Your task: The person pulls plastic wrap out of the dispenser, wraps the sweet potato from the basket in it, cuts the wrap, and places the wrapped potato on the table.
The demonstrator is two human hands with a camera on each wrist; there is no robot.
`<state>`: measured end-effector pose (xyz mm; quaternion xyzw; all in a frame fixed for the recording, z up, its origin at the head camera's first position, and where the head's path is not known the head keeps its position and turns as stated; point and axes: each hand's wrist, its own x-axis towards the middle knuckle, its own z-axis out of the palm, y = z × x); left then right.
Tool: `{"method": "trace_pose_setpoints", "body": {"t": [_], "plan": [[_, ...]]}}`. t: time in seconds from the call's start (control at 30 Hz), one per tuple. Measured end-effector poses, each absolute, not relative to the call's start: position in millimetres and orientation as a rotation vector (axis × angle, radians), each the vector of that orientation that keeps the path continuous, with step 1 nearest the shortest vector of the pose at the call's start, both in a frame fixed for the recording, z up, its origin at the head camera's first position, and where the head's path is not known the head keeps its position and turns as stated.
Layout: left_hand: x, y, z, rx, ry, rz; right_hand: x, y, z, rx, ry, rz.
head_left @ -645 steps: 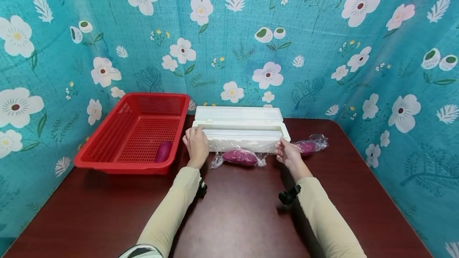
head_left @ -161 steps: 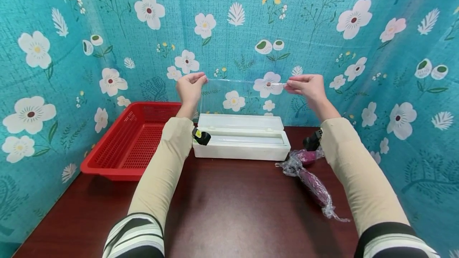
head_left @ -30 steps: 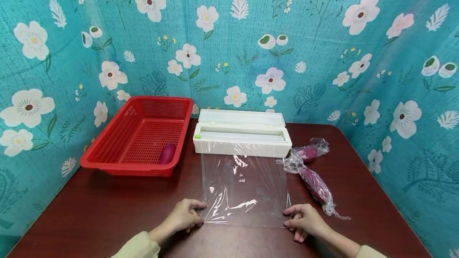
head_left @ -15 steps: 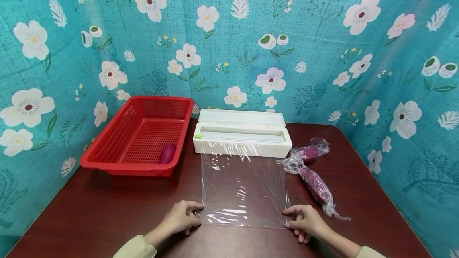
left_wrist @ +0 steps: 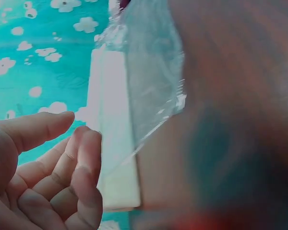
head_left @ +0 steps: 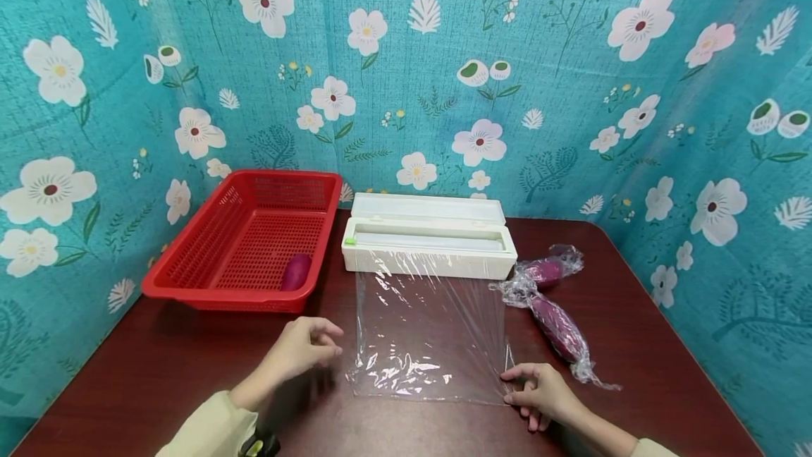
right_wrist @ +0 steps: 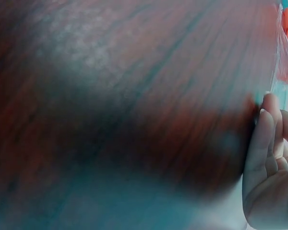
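Note:
A clear sheet of cling film [head_left: 419, 330] lies over the table, drawn out from the white film dispenser [head_left: 497, 265], whose lid stands raised. My right hand [head_left: 539, 395] pinches the sheet's near right corner between thumb and fingers. Off the sheet's left edge, my left hand [head_left: 294, 352] hovers with loosely bent fingers and holds nothing. The left wrist view shows a gap between that thumb and the fingers, with the film's free corner [left_wrist: 180, 101] beyond them. In the right wrist view, the right hand [right_wrist: 273, 158] is partly cut off by the frame edge.
A red plastic basket [head_left: 228, 295] stands at the back left, holding one purple sweet potato [head_left: 296, 272]. Two film-wrapped sweet potatoes lie right of the dispenser: one farther back [head_left: 547, 272], one nearer [head_left: 560, 326]. A floral cloth [head_left: 412, 90] hangs behind the dark table [head_left: 127, 379].
My left hand has let go of the film's near left corner and moved up and left. My right hand stays at its corner. Earlier, both hands drew the film toward me from the dispenser.

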<state>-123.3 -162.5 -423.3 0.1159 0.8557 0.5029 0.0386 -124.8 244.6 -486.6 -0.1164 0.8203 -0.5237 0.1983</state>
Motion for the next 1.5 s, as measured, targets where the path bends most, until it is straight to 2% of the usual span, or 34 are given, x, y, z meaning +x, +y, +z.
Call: {"method": "trace_pose_setpoints", "body": {"t": [0.43,0.77,1.1,1.5], "plan": [[-154,-185,-373,0.290,2.891,1.514,-126,246,-488,-0.321,2.288,-1.472],[-176,-210,-361,0.188,2.975,1.394,-125,245,-489,-0.317,2.281,-1.476],[-210,-237,-337,-0.023,2.662,1.614,-125,245,-487,-0.308,2.273,-1.487],[-242,-252,-337,-0.253,2.359,1.771,-125,246,-488,-0.314,2.264,-1.496]]}}
